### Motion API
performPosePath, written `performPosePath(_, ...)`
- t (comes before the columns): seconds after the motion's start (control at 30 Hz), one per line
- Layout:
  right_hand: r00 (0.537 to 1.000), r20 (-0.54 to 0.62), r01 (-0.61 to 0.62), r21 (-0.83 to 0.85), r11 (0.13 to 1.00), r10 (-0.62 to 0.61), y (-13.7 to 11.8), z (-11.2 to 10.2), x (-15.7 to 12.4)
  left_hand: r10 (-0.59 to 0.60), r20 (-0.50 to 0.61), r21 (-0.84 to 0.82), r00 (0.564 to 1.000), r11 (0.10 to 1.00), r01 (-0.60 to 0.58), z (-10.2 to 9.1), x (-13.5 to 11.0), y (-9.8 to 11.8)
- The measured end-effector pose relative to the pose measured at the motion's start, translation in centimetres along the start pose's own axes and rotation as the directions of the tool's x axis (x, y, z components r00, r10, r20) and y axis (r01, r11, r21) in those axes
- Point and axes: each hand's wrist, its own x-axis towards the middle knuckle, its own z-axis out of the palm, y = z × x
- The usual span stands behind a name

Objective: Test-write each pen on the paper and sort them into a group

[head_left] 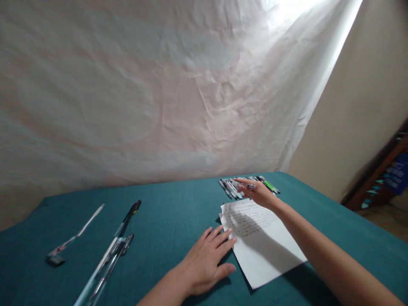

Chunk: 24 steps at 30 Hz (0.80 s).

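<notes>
My left hand rests palm down with its fingers spread, its fingertips at the left edge of a sheet of white paper. Lines of handwriting cover the upper part of the sheet, and other paper edges peek out beneath it. Over the sheet's far end, my right hand is raised with a pen held between its fingers. Just beyond that hand lies a row of several pens side by side, partly hidden by it; one is bright green.
A teal cloth covers the table. To the left lie long, blurred clear and black pen-like pieces and a thin white strip with a dark end. A pale wrinkled sheet hangs behind; dark furniture stands at right.
</notes>
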Motion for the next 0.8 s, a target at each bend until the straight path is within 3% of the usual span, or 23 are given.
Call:
performPosePath(0.13, 0.986, -0.109, -0.088, 0.285, 0.955, 0.124, 1.6, -2.2, -2.8, -0.016, 0.032, 0.053, 0.999, 0.999, 0.014, 0.1, 0.2, 0.0)
performPosePath(0.3, 0.914, -0.176, -0.212, 0.560, 0.801, 0.365, 5.0, -2.0, -7.3, -0.024, 0.052, 0.069, 0.998, 0.997, 0.021, 0.1, 0.2, 0.1)
performPosePath(0.43, 0.831, -0.124, -0.319, 0.692, 0.648, 0.542, 7.1, -1.3, -9.9, -0.011, 0.028, 0.042, 1.000, 0.999, 0.010, 0.3, 0.3, -0.1)
performPosePath(0.5, 0.833, -0.056, -0.363, 0.696, 0.619, 0.551, 7.4, -1.2, -10.6, -0.006, 0.023, 0.029, 1.000, 1.000, 0.006, 0.4, 0.3, -0.2)
performPosePath(0.6, 0.876, -0.021, -0.360, 0.638, 0.681, 0.482, 7.1, -1.4, -11.2, 0.011, 0.010, 0.014, 1.000, 1.000, -0.011, 0.3, 0.2, -0.3)
performPosePath(0.8, 0.923, -0.123, -0.306, 0.336, 0.891, 0.363, 6.7, -1.4, -11.8, 0.054, 0.000, 0.014, 0.999, 0.998, -0.054, 0.1, 0.2, -0.4)
